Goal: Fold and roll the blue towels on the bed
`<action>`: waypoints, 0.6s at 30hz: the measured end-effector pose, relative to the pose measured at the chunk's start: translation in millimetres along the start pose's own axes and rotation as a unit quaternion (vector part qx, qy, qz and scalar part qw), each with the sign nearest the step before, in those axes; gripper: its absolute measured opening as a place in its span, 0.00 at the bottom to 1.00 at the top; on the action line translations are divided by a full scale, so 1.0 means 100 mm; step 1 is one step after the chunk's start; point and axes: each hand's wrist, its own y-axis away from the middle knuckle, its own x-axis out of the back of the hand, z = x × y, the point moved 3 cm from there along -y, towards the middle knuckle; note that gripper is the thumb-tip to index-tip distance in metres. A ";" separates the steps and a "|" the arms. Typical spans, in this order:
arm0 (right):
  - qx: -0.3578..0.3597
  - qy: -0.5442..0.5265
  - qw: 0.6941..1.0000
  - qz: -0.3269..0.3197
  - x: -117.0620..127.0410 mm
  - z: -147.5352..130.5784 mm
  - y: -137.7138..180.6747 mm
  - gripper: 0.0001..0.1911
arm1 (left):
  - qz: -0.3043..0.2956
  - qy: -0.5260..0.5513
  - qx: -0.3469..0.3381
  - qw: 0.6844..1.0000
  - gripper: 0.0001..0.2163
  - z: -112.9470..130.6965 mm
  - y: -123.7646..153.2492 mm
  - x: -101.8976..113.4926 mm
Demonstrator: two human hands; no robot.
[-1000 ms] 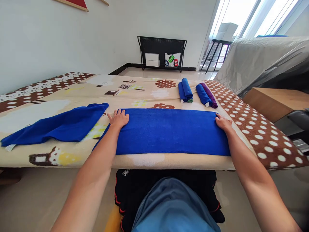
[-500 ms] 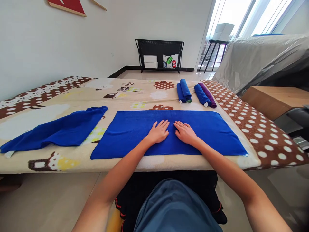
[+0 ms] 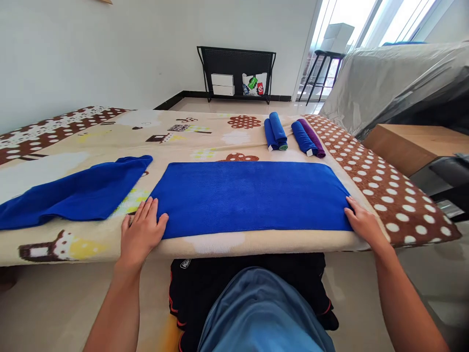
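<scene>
A blue towel [image 3: 249, 195] lies spread flat on the patterned blanket [image 3: 227, 134] in front of me. My left hand [image 3: 141, 233] rests flat at the towel's near left corner, fingers stretched out, thumb touching the edge. My right hand [image 3: 361, 222] lies at the near right corner, fingers extended onto the towel's edge. Neither hand grips anything.
A second blue towel [image 3: 73, 195] lies loosely folded at the left. Several rolled towels, blue [image 3: 275, 131] and purple [image 3: 311, 138], sit at the far right of the blanket. A wooden box [image 3: 414, 144] and a covered sofa [image 3: 384, 83] stand to the right, a black rack [image 3: 236, 73] at the wall.
Both hands slid from the towel's middle outward to its near corners. A second ago they were at the far corners.
</scene>
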 end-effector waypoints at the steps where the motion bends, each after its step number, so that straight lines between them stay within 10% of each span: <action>1: 0.001 -0.009 1.000 0.004 0.00 0.05 0.02 0.35 | 0.006 0.010 0.011 1.000 0.30 -0.03 0.03 0.01; 8: 0.009 0.091 0.995 0.038 0.16 -0.42 -0.06 0.30 | 0.009 0.043 0.030 0.999 0.27 0.26 0.04 0.23; 18: 0.291 -0.064 0.953 -0.060 0.01 -2.82 0.38 0.26 | -0.065 0.121 -0.283 0.949 0.28 2.27 0.34 0.39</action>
